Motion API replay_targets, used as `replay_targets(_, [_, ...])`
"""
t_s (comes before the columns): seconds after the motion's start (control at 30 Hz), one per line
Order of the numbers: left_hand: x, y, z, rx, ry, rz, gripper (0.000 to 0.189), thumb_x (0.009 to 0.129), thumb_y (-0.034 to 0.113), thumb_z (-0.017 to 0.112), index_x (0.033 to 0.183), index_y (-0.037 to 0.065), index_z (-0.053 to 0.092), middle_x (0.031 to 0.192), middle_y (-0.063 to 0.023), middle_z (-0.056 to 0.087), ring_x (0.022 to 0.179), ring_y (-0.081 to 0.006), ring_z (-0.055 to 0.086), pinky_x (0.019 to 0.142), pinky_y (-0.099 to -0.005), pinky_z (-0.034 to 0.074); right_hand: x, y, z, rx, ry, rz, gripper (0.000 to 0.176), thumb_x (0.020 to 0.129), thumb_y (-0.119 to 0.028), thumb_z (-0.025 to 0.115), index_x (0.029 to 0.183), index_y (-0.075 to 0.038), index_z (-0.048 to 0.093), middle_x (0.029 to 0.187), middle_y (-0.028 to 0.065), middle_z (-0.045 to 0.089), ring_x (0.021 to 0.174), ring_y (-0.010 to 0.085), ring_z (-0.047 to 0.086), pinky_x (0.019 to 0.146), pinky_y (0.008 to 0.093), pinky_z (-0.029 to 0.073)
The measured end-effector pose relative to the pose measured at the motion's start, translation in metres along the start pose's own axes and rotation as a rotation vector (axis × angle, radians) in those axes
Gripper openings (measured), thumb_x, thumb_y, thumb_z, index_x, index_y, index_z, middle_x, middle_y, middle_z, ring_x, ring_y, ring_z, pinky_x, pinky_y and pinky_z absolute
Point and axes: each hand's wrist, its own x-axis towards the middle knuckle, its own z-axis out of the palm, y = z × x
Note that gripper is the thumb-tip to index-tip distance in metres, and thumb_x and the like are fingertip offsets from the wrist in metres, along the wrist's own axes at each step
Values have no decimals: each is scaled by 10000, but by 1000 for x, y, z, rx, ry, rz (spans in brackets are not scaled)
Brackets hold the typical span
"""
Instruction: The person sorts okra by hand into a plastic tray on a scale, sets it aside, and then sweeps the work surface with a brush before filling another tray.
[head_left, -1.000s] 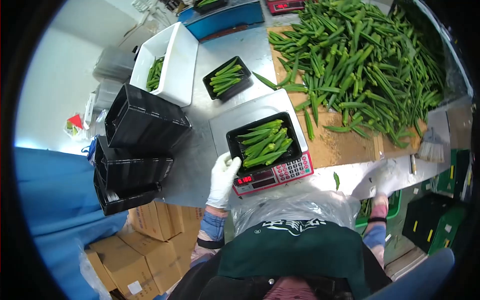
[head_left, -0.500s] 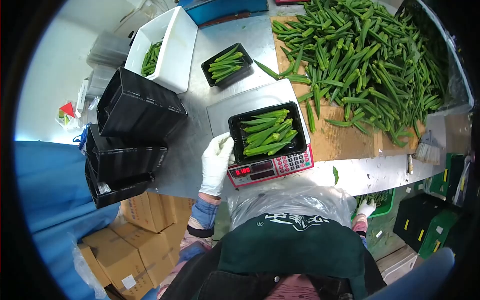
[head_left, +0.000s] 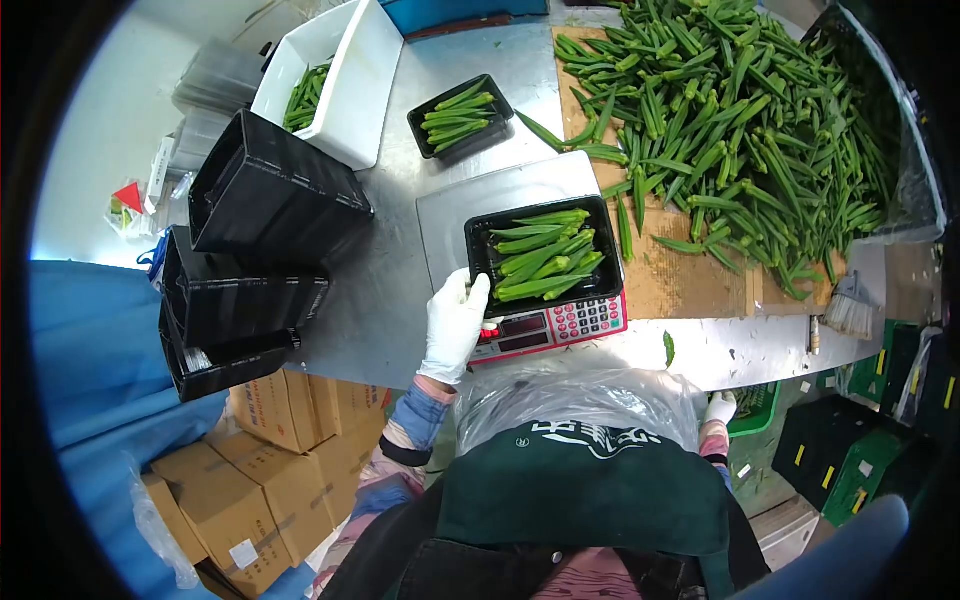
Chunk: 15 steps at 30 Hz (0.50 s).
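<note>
My gloved left hand [head_left: 455,325] pinches the near left edge of a black plastic tray [head_left: 480,268] that holds several okra pods [head_left: 545,258]. The tray rests on a scale [head_left: 560,325] with a red keypad front and a metal plate, and my fingers partly cover its display. Low on the right, past my apron, my gloved right hand [head_left: 721,407] is beside a green basket [head_left: 765,415]; its fingers are too small and hidden to read. Behind the scale stands a second black tray [head_left: 440,150] of okra.
A big heap of okra [head_left: 740,140] lies on cardboard [head_left: 690,285] at the right. To the left are stacked black trays [head_left: 280,200] and a white bin [head_left: 360,90] with okra inside. A brush [head_left: 850,308] lies near the table's right edge; cartons [head_left: 220,495] sit below.
My left hand has moved right and up and now grips the tray's edge, covering part of the display. My right hand has drawn back slightly toward my body at the basket.
</note>
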Motion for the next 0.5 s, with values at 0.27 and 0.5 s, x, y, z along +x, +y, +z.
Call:
replay_targets(0.27, [80, 51, -19, -46, 11, 154, 266, 1019, 171, 576, 1166, -47, 619, 946, -101, 690, 690, -176, 691, 548, -290, 610, -30, -50, 6, -100, 11, -54, 235, 934, -34, 572, 1097, 93, 686, 1033, 138, 720, 927, 202, 659, 853, 316, 513])
replay_targets(0.5, [239, 58, -45, -17, 153, 176, 259, 985, 169, 584, 1122, -50, 600, 968, -146, 677, 664, -244, 717, 508, -313, 596, -8, -1, -21, -214, 196, -118, 233, 860, -42, 600, 1019, 90, 708, 983, 179, 732, 891, 263, 680, 862, 360, 526])
